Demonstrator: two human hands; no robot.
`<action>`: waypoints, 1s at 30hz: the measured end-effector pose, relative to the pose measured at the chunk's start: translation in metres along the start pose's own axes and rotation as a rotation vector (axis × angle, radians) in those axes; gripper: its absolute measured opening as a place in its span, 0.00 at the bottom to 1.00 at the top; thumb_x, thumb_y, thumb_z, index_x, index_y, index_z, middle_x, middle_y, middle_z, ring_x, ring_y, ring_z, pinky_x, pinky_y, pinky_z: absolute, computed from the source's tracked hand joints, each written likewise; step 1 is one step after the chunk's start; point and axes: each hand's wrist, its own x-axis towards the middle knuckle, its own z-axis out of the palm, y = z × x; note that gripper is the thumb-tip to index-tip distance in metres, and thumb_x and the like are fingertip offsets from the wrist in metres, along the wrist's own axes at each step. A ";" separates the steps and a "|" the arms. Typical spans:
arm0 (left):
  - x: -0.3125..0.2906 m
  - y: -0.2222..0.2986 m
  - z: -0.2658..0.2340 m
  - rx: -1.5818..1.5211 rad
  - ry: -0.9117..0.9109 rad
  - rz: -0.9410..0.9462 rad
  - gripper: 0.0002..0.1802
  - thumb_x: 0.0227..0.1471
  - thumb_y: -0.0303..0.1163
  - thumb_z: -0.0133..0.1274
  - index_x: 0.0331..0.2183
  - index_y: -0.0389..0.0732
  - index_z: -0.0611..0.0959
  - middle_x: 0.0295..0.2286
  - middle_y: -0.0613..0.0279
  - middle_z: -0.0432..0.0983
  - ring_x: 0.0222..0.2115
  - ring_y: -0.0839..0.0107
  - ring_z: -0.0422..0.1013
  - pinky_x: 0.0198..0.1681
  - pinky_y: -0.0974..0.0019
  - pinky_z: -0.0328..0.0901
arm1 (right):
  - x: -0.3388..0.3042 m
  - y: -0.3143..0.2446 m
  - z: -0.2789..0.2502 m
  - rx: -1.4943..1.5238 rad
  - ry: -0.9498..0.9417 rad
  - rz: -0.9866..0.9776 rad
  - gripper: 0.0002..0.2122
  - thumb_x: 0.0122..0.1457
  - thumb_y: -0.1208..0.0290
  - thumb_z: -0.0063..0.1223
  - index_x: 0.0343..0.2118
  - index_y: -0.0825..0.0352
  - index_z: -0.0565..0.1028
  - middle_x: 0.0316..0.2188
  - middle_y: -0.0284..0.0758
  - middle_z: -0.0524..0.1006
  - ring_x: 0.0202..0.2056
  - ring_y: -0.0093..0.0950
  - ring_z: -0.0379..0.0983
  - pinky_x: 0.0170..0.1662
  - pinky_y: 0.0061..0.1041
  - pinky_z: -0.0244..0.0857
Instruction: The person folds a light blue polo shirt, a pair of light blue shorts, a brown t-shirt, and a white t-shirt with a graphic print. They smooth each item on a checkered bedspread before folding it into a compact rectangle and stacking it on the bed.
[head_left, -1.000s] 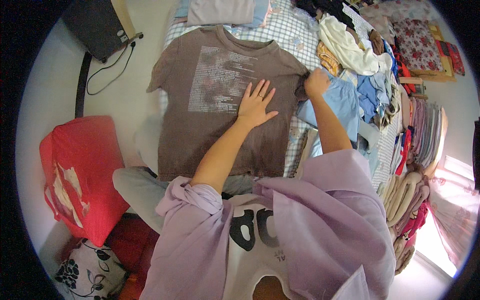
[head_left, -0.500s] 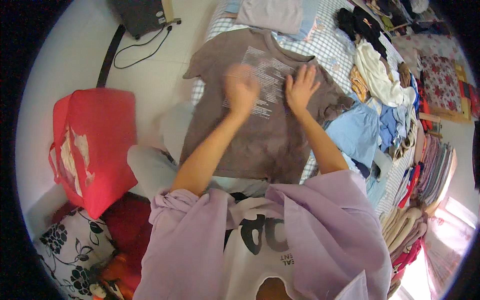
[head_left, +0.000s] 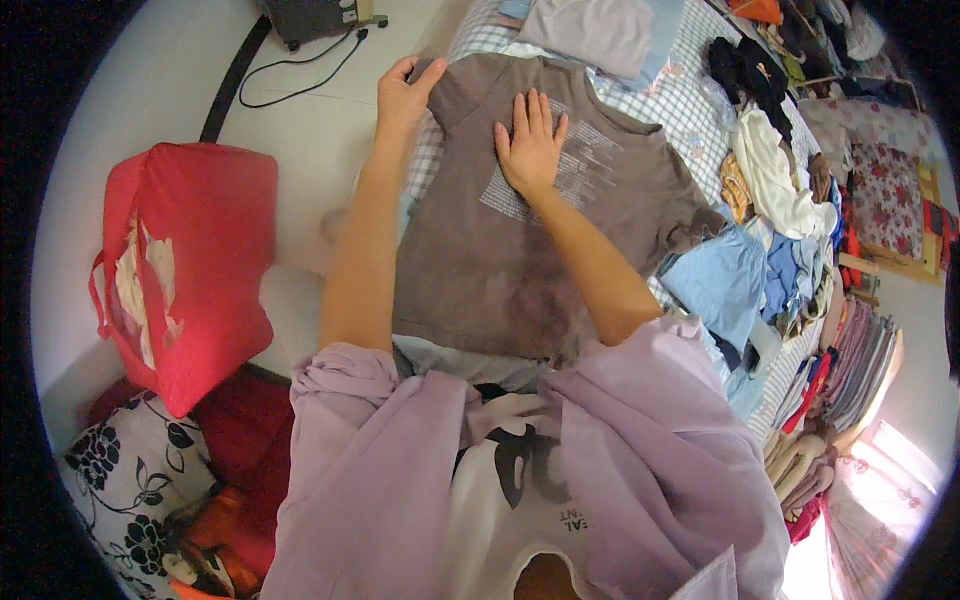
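Left hand (head_left: 402, 100) is pinching the shirt (head_left: 470, 275) by its sleeve (head_left: 460, 98); right hand (head_left: 532, 152), spread wide, is probably steadying it.

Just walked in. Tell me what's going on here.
A person in a loose lilac overshirt is handling a brown-grey short-sleeved T-shirt. The left hand grips its sleeve, while the right hand lies open on the pale printed chest. The T-shirt is spread out unfolded, partly over a bed with a blue-and-white checked cover. Pale blue fabric shorts lie to its right.
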 end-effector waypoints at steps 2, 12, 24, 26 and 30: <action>0.009 -0.012 -0.011 0.028 -0.061 -0.003 0.15 0.37 0.39 0.52 0.26 0.37 0.75 0.23 0.65 0.70 0.25 0.75 0.64 0.29 0.73 0.58 | 0.001 -0.001 -0.002 -0.002 -0.014 0.007 0.23 0.47 0.58 0.39 0.45 0.68 0.59 0.49 0.40 0.54 0.52 0.33 0.45 0.51 0.42 0.33; 0.029 -0.110 -0.050 0.366 -0.315 -0.545 0.24 0.39 0.50 0.47 0.29 0.37 0.75 0.22 0.60 0.69 0.22 0.67 0.65 0.28 0.68 0.60 | 0.003 -0.008 -0.005 -0.062 -0.037 0.005 0.22 0.47 0.59 0.37 0.45 0.66 0.59 0.48 0.38 0.54 0.51 0.34 0.46 0.51 0.42 0.33; 0.058 -0.062 -0.016 0.740 0.191 -0.044 0.26 0.37 0.45 0.48 0.34 0.33 0.69 0.31 0.48 0.68 0.33 0.57 0.64 0.35 0.61 0.58 | -0.015 0.022 -0.024 -0.051 -0.157 0.167 0.26 0.48 0.57 0.36 0.49 0.64 0.52 0.51 0.41 0.47 0.53 0.34 0.40 0.51 0.43 0.30; 0.044 -0.050 0.010 0.980 0.536 0.387 0.25 0.40 0.43 0.45 0.35 0.31 0.68 0.36 0.46 0.64 0.38 0.56 0.60 0.38 0.57 0.55 | -0.029 0.038 -0.023 -0.086 -0.191 0.235 0.26 0.49 0.57 0.35 0.50 0.64 0.50 0.52 0.40 0.46 0.53 0.34 0.40 0.51 0.42 0.29; -0.036 0.008 0.093 0.991 -0.290 0.628 0.27 0.39 0.40 0.42 0.42 0.35 0.64 0.45 0.52 0.54 0.48 0.61 0.49 0.49 0.58 0.42 | -0.033 0.048 -0.019 -0.072 -0.174 0.203 0.26 0.49 0.56 0.34 0.50 0.64 0.51 0.52 0.40 0.45 0.54 0.33 0.39 0.51 0.44 0.30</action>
